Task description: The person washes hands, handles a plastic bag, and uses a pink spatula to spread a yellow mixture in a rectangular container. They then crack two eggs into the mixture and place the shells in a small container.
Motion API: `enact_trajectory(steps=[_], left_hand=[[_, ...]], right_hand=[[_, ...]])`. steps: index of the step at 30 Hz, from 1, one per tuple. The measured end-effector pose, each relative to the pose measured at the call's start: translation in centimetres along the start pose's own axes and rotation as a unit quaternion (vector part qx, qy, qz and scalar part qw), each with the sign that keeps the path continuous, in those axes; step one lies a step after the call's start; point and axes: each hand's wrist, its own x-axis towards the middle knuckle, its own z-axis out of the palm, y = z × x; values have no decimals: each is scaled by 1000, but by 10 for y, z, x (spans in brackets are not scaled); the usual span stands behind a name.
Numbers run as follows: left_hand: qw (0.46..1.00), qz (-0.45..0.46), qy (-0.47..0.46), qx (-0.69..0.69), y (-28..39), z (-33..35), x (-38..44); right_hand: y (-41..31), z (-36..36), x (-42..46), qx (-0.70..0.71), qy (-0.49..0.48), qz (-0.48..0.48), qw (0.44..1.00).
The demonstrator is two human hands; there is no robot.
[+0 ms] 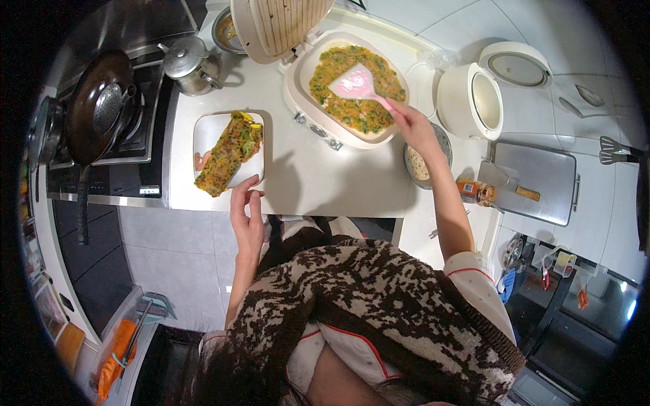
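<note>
A pink spatula (354, 83) is gripped by its handle in my right hand (415, 126). Its broad blade lies on a vegetable pancake (332, 66) flecked with green and orange, which spreads over the pan of a white electric griddle (299, 94). The griddle's ribbed lid (284, 23) stands raised behind it. Fingers loosely apart and holding nothing, my left hand (247, 221) is beside the near edge of a square white plate (209, 129). On that plate lies a rolled or folded pancake (228, 155), one end reaching past the near rim.
Left of the counter is a cooktop with a dark wok (84, 122) and a metal kettle (187, 63). A bowl of batter (419, 165) sits under my right forearm. Farther right are an open white rice cooker (459, 99), a packaged jar (475, 193) and a cleaver (508, 180) against a metal board (553, 162).
</note>
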Motion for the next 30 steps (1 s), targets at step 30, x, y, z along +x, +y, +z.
enact_trajectory(steps=[30], left_hand=[[1000,6,-4,-8,3,9,6]], right_hand=[[2,20,-26,1,-12,57,998]])
